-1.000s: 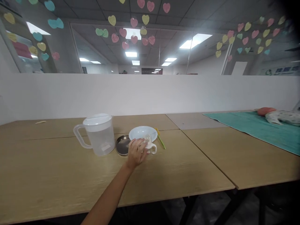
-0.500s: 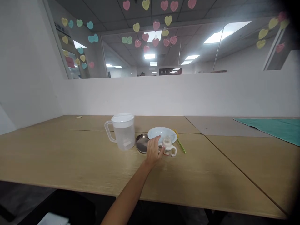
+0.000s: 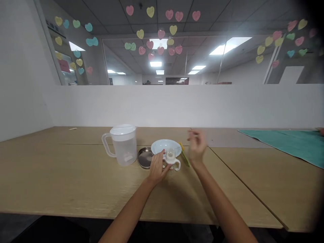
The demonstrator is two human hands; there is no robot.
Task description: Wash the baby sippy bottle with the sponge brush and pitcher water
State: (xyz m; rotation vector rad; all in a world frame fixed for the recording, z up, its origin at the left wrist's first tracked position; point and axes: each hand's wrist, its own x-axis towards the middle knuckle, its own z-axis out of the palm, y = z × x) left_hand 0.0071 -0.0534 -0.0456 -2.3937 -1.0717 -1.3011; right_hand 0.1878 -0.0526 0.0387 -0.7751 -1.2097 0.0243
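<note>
My left hand (image 3: 157,167) is around the left side of a small clear baby bottle (image 3: 171,161) with white side handles and a transparent domed cap, thumb in front. The bottle stands upright on the table. My right hand (image 3: 197,146) is raised to the right of it, its fingers smeared by motion; whether it holds anything I cannot tell. Behind the bottle is a pale blue bowl (image 3: 162,144), partly hidden. A round metal dish (image 3: 144,158) lies left of my left hand. Between bottle and right hand lies a thin yellow-green tool (image 3: 185,158), perhaps a brush.
A translucent lidded pitcher (image 3: 124,148) stands at the left, its handle facing left. A green cloth (image 3: 286,143) lies at the far right. A small pale object (image 3: 73,128) rests at the back left. The white wall (image 3: 152,106) bounds the table's far side.
My right hand has come into view from the lower right, above the table. My left hand stays at the bottle. The whole scene shifts left as the head turns right.
</note>
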